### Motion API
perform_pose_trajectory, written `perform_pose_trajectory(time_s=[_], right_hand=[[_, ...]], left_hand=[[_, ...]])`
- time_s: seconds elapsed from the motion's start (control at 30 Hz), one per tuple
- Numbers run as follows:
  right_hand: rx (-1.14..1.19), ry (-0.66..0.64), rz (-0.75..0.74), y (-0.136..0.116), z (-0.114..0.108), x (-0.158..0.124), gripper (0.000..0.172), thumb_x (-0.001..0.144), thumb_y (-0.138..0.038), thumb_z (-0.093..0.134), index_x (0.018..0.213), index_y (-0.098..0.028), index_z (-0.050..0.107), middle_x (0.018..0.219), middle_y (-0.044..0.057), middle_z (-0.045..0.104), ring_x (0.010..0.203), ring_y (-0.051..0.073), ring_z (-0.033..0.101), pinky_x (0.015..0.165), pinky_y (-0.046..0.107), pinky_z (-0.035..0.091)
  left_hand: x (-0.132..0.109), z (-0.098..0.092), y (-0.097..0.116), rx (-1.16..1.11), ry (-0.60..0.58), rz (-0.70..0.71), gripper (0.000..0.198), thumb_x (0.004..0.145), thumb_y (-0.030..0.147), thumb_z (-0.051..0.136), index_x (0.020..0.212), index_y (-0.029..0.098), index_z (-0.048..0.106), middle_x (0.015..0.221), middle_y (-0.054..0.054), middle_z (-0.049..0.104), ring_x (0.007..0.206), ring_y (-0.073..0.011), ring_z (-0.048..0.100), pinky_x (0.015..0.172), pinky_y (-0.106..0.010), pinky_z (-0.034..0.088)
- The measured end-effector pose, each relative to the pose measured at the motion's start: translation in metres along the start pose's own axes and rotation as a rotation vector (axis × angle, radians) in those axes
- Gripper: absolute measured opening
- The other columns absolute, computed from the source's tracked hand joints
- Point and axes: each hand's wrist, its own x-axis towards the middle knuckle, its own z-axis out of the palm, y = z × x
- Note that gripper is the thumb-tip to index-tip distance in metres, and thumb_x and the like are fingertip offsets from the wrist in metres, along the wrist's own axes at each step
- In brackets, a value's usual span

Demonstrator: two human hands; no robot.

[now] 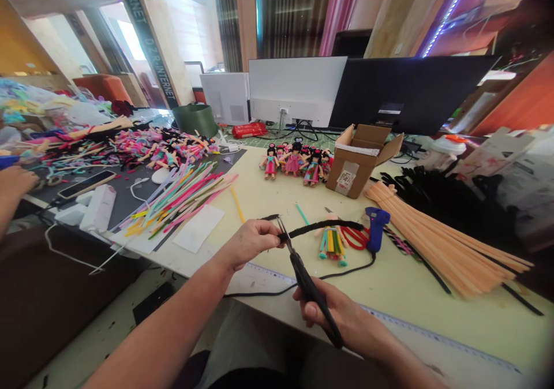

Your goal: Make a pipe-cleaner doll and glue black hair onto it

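my left hand [253,243] is pinched together on one end of a black pipe cleaner [324,225], thumb and fingers clamped on it. the stem runs away from that hand to the right, roughly level, above the table [268,198]. a short bent bit of it sticks out just past my fingertips.

my right hand [346,318] sits nearer to me, below and right of the left one, wrapped tight around the handles of the black scissors [309,288]. the blades point up and away from that hand, and their tips stand slightly apart at the pipe cleaner, right beside my left fingertips. i can't tell if the blades touch the stem.

just beyond the far end of the pipe cleaner stands a blue glue gun [375,227], with red scissors [355,238] and a small doll [332,243] lying beside it. further right of my right hand lies a bundle of peach pipe cleaners [441,245]. well beyond both hands are a cardboard box [359,161] and a row of dolls [294,161]. off to the left of my left hand lie coloured pipe cleaners [186,195], and far left another person's hand [15,184] rests.
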Motion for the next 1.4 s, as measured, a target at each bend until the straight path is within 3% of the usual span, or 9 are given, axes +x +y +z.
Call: perform_pose_trajectory(time_s=[0.27, 0.67, 0.9, 1.1, 1.4], right_hand=[[-0.012, 0.012, -0.004, 0.001, 0.001, -0.001, 0.054, 0.082, -0.064, 0.052, 0.102, -0.015, 0.056, 0.080, 0.002, 0.054, 0.071, 0.015, 0.047, 0.066, 0.027, 0.040], [0.072, 0.002, -0.092, 0.006, 0.008, 0.005, 0.059, 0.077, -0.074, 0.048, 0.083, -0.016, 0.050, 0.072, 0.000, 0.048, 0.064, 0.014, 0.047, 0.058, 0.025, 0.039], [0.053, -0.003, -0.024, -0.002, 0.007, 0.012, 0.063, 0.073, -0.080, 0.047, 0.080, -0.017, 0.047, 0.068, -0.002, 0.046, 0.060, 0.012, 0.046, 0.053, 0.024, 0.037], [0.047, 0.006, 0.021, -0.011, 0.005, 0.020, 0.057, 0.076, -0.074, 0.050, 0.080, -0.017, 0.047, 0.066, -0.002, 0.048, 0.059, 0.012, 0.046, 0.051, 0.023, 0.037], [0.108, 0.008, 0.017, -0.005, 0.010, 0.039, 0.052, 0.079, -0.069, 0.050, 0.068, -0.019, 0.041, 0.051, -0.006, 0.043, 0.045, 0.008, 0.040, 0.044, 0.021, 0.032]], left_hand=[[-0.002, 0.001, 0.003, 0.013, -0.015, 0.010, 0.005, 0.061, 0.017, 0.060, 0.058, 0.015, 0.064, 0.076, -0.004, 0.068, 0.074, -0.0152, 0.056, 0.072, -0.028, 0.040], [0.002, 0.000, -0.004, -0.066, -0.010, 0.016, 0.004, 0.060, 0.017, 0.062, 0.056, 0.015, 0.063, 0.073, -0.003, 0.066, 0.072, -0.0147, 0.057, 0.074, -0.029, 0.041], [0.006, -0.009, -0.011, -0.089, 0.003, 0.016, 0.004, 0.060, 0.014, 0.062, 0.059, 0.014, 0.066, 0.070, -0.003, 0.067, 0.071, -0.0143, 0.058, 0.075, -0.029, 0.042], [0.009, -0.017, -0.021, -0.153, 0.038, 0.004, 0.003, 0.061, 0.015, 0.061, 0.058, 0.014, 0.063, 0.073, -0.004, 0.069, 0.072, -0.0150, 0.060, 0.077, -0.030, 0.043], [0.014, -0.028, -0.039, -0.130, 0.106, -0.001, 0.004, 0.062, 0.017, 0.063, 0.063, 0.013, 0.063, 0.072, -0.005, 0.070, 0.071, -0.0154, 0.061, 0.076, -0.030, 0.044]])
